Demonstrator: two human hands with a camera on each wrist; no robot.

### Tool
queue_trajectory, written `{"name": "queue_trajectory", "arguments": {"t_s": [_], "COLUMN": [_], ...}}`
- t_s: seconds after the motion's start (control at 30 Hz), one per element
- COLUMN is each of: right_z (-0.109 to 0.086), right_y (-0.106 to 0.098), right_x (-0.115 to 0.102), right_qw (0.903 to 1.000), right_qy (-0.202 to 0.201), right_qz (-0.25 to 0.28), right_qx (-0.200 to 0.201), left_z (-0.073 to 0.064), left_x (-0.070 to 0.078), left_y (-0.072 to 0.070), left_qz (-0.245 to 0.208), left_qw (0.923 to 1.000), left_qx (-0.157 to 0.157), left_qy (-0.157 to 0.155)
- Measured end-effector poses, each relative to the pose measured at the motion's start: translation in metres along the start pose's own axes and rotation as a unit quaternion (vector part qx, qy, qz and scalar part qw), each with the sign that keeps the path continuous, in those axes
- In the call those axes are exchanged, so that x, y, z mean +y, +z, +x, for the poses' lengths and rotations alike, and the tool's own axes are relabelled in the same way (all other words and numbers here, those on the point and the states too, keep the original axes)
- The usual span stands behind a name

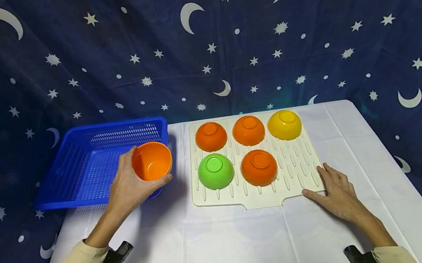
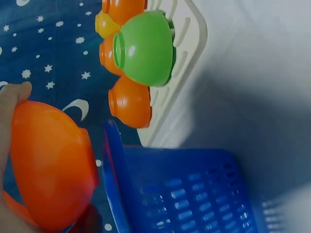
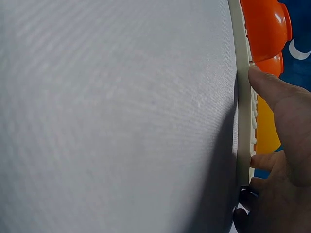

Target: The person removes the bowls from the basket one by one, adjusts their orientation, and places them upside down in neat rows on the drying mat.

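My left hand [image 1: 130,182] grips an orange bowl [image 1: 152,162] by its side, thumb at the front and fingers behind. The bowl's inside faces the head camera, and it is held up by the right end of a blue basket [image 1: 102,200]; in the left wrist view its outside and foot [image 2: 51,165] show. My right hand [image 1: 338,192] touches the front right corner of a cream ribbed tray [image 1: 262,203], fingers spread and fairly straight. Upside down on the tray are three orange bowls [image 1: 259,167], a green bowl [image 1: 215,171] and a yellow bowl [image 1: 284,125].
The basket has perforated walls and stands at the table's left, apart from the tray. A white cloth [image 1: 237,250] covers the table. Dark blue curtain [image 1: 168,65] with moons and stars hangs behind and at both sides.
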State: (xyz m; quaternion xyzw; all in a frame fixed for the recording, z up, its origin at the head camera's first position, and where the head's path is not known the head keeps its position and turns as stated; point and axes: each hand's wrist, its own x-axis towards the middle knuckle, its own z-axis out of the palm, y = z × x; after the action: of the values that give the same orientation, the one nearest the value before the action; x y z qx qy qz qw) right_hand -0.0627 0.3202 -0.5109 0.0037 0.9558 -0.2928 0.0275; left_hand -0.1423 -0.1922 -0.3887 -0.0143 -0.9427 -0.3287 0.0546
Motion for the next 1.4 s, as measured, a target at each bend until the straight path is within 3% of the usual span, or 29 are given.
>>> {"name": "queue_trajectory", "arguments": {"t_s": [0.4,0.83,1.2,1.3,1.4], "right_z": [0.003,0.003,-0.004,-0.005,-0.008], "right_y": [0.001,0.004,0.013,0.013,0.011], "right_x": [-0.002,-0.002,-0.015,-0.029,-0.046], "right_qw": [1.0,0.9999,0.9916,0.9885,0.9877], "right_qy": [-0.004,-0.004,-0.046,-0.07,-0.079], "right_qz": [0.002,0.009,0.05,0.066,0.095], "right_qx": [0.003,-0.001,0.11,0.117,0.096], "left_z": [-0.01,-0.012,-0.018,-0.02,-0.023], "left_x": [0.02,0.043,0.067,0.073,0.077], "left_y": [0.018,0.04,0.079,0.088,0.096], "left_qz": [0.01,-0.003,-0.011,-0.034,-0.053], "left_qw": [0.998,0.9981,0.9976,0.9969,0.9955], "left_qx": [0.018,0.015,-0.013,-0.016,-0.016], "left_qy": [0.06,0.06,0.066,0.069,0.077]}}
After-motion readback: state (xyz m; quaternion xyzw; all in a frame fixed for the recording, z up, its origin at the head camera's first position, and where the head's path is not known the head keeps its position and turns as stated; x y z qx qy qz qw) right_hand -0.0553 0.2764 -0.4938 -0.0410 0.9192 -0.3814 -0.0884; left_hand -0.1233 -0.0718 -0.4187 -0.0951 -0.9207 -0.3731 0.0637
